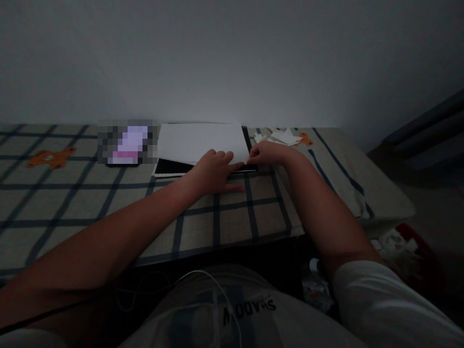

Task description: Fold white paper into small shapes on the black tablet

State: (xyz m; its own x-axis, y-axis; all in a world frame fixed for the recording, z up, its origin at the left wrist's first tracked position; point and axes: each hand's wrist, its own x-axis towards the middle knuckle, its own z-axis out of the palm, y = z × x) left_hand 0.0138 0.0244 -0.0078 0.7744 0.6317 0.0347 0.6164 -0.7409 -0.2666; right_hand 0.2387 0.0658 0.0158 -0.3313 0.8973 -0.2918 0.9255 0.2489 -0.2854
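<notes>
A white sheet of paper [203, 140] lies on a flat black item [172, 167], perhaps a folder or book, whose dark border shows along the front and right side. My left hand [217, 169] rests over the front edge, index finger and thumb stretched out and the other fingers bent. Its index fingertip touches the black border near the front right corner. Right at that corner, my right hand [263, 152] has its fingers pinched together. Whatever lies between those fingertips is too small and dark to make out.
A checked cloth [232, 220] covers the table. To the left lie a phone [128, 145], blurred out, and an orange patterned piece [50, 158]. White paper scraps [282, 136] lie at the right, near another orange piece [305, 139]. A red bin [416, 256] stands below right.
</notes>
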